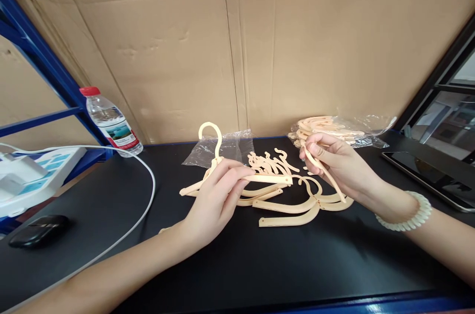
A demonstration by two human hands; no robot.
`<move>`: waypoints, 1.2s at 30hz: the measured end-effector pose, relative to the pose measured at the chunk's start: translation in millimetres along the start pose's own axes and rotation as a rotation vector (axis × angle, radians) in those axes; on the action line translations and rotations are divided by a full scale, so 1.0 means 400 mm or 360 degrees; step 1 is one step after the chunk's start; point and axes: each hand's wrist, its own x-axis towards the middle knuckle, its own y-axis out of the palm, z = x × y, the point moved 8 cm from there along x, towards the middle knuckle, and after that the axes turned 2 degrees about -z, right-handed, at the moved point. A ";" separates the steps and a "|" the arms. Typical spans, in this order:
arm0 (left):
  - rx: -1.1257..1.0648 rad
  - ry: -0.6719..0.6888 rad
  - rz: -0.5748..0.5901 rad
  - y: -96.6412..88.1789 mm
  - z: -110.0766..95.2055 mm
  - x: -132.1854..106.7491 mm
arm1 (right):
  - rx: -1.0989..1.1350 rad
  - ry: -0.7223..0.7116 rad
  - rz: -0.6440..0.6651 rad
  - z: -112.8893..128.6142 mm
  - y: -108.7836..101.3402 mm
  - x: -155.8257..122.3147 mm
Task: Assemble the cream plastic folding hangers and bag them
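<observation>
My left hand (218, 200) is closed on a cream plastic clothes hanger (218, 140), its hook pointing up and one arm reaching out to the right. In my right hand (330, 160), fingers and thumb pinch a slim curved hanger piece (330, 178), which slants down to the right. On the black table between and below my hands lie more cream hanger parts (289, 221), some joined at a centre. Behind them is a pile of small hook pieces (267, 161). My left hand hides the middle of its hanger.
A clear plastic bag (237, 145) lies behind the hanger, and a bag of more parts (330, 128) is at back right. A water bottle (113, 123), power strip (52, 170), white cable (153, 190) and mouse (39, 231) are left; a dark tablet (426, 175) is right.
</observation>
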 end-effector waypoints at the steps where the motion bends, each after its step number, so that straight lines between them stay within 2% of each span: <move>1: 0.0006 -0.0002 -0.0022 -0.002 0.000 0.000 | 0.0013 0.0036 0.0011 -0.006 0.003 -0.002; 7: 0.0017 -0.0065 -0.0152 -0.021 0.005 -0.002 | 0.0136 0.0121 0.0280 -0.019 0.035 -0.021; 12: 0.0195 0.0024 -0.0329 -0.058 -0.015 0.008 | 0.0094 -0.0042 0.0195 -0.022 0.031 -0.023; 16: 0.0211 0.0048 -0.0264 -0.042 -0.017 0.013 | 0.0148 -0.0148 0.0076 -0.018 0.040 -0.028; 20: 0.0124 0.0025 -0.0141 -0.005 -0.008 0.008 | 0.0203 -0.0115 0.0109 -0.014 0.058 -0.042; 26: -0.0182 -0.0252 -0.0054 0.015 0.030 -0.003 | 0.0271 0.0037 0.0134 -0.020 0.069 -0.048; 33: -0.0286 -0.0208 -0.0223 -0.062 0.036 0.057 | 0.0307 0.0012 0.0106 -0.016 0.070 -0.050; 36: -0.0226 -0.0175 -0.0246 -0.073 0.026 0.062 | 0.0289 0.0020 0.0098 -0.016 0.071 -0.052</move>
